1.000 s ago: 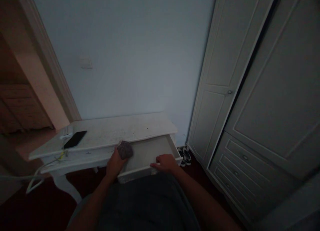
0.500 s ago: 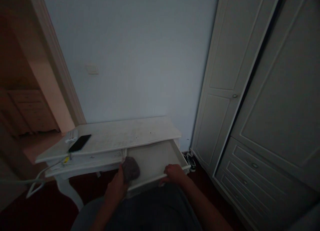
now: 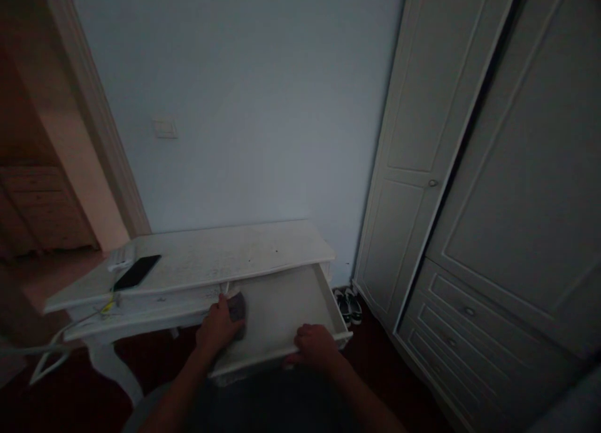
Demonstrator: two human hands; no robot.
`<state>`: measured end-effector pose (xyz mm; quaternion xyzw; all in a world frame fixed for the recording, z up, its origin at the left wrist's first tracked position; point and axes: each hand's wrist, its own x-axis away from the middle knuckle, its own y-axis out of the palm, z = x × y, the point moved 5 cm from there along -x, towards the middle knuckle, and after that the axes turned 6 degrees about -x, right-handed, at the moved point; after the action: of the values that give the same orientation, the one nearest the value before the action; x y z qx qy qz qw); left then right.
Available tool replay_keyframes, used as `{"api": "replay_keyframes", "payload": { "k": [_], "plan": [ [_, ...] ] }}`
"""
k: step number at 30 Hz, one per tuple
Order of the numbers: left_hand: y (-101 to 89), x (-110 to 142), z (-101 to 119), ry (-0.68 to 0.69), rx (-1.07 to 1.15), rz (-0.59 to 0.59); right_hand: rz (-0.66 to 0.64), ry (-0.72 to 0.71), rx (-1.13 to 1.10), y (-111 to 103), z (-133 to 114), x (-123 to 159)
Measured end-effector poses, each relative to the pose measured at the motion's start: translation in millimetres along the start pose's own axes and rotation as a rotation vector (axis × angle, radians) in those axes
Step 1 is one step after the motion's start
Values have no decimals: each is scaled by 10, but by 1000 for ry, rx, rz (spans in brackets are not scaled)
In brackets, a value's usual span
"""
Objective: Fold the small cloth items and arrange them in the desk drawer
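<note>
A white drawer (image 3: 286, 308) is pulled out from the right half of the white desk (image 3: 235, 248). My left hand (image 3: 218, 326) is closed on a dark grey cloth (image 3: 238, 314) at the drawer's left side wall, near the desk front. Part of the cloth is hidden behind my fingers. My right hand (image 3: 313, 345) grips the top edge of the drawer's front panel, right of its middle, with fingers curled over it.
A black phone (image 3: 138, 271) and a white box-like item (image 3: 122, 256) lie on the desk's left end, with a cable (image 3: 84, 320) hanging off. Dark shoes (image 3: 348, 306) stand on the floor beside a tall wardrobe (image 3: 399, 220). A light switch (image 3: 164, 129) is on the wall.
My left hand has moved the cloth from over the drawer's front left corner back against the left side wall. My right hand stays on the drawer front. The view has shifted slightly.
</note>
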<state>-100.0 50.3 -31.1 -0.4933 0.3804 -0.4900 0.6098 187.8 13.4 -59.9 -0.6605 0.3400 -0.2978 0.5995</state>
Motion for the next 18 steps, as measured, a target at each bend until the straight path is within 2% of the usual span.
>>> {"api": "replay_keyframes", "payload": {
  "k": [3, 6, 10, 14, 18],
  "plan": [
    [14, -93, -84, 4, 15, 0, 36, 46, -15, 62, -45, 22],
    [3, -104, -109, -12, 50, 1, 64, 68, -25, 23, -40, 54],
    [-15, 20, -72, 18, 23, 59, 32, 15, -12, -12, -35, 73],
    [-8, 142, -13, 51, -50, 80, 58, 56, -29, -18, -41, 111],
    [-67, 32, 45, 36, -22, 73, 60, 100, -63, -76, -81, 151]
  ]
}}
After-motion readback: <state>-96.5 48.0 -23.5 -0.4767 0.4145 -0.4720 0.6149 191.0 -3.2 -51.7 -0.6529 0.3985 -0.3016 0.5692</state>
